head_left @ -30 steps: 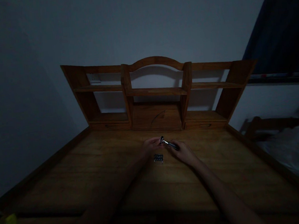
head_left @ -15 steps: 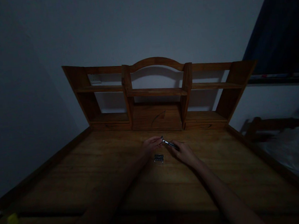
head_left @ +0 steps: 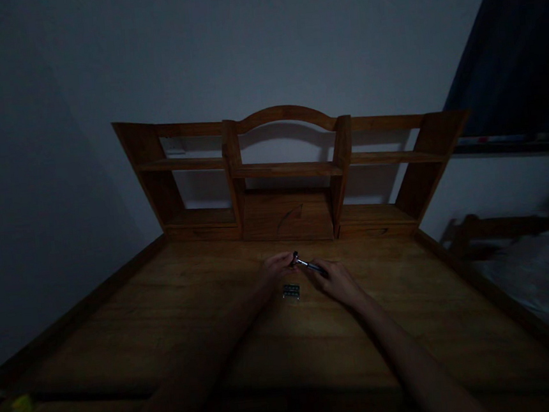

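Note:
Over the middle of the wooden desk, my right hand is closed around the black handle of a small tool with a shiny metal neck. The tool slants up and to the left, ending in a small dark head. My left hand has its fingers closed at that head; their exact grip is hard to see in the dim light. Just below and between my hands, a small dark holder with rows of little shiny parts lies on the desk.
A wooden shelf unit stands along the desk's back edge against the wall. Raised side rails border the desk. Beyond the right side is a pale, crumpled heap; a yellow object is at the lower left.
The tool's head has shifted slightly left and turned, now showing darker against my left fingers. Both hands keep nearly the same place, and the dark holder stays put.

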A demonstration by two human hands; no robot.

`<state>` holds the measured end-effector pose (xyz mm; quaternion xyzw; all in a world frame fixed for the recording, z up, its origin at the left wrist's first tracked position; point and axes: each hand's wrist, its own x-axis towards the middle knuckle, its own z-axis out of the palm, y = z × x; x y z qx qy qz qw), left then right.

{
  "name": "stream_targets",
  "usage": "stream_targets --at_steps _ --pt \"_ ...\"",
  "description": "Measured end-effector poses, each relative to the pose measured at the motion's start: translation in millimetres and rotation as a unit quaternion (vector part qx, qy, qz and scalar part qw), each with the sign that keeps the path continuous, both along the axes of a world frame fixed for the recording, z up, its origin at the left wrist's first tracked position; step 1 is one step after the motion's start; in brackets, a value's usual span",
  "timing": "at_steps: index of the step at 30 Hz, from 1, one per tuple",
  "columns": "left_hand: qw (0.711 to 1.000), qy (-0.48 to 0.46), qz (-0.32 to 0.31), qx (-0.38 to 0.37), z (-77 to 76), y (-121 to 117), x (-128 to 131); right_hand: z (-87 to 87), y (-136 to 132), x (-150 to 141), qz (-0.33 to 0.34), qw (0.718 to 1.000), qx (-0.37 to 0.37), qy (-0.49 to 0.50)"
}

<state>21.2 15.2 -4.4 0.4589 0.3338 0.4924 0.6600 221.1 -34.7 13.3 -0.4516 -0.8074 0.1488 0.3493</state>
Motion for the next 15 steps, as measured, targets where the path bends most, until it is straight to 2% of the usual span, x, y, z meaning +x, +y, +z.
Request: stream_targets --at_steps 7,15 --pt "1.000 0.003 0.015 0.000 2.3 -0.8 1.3 -1.6 0.7 0.4 -0.002 1.000 0.006 -0.002" --pt "1.000 0.004 0.017 0.014 -6.6 4.7 -0.1 0.4 -1.6 -0.3 0.005 1.000 0.005 -0.004"
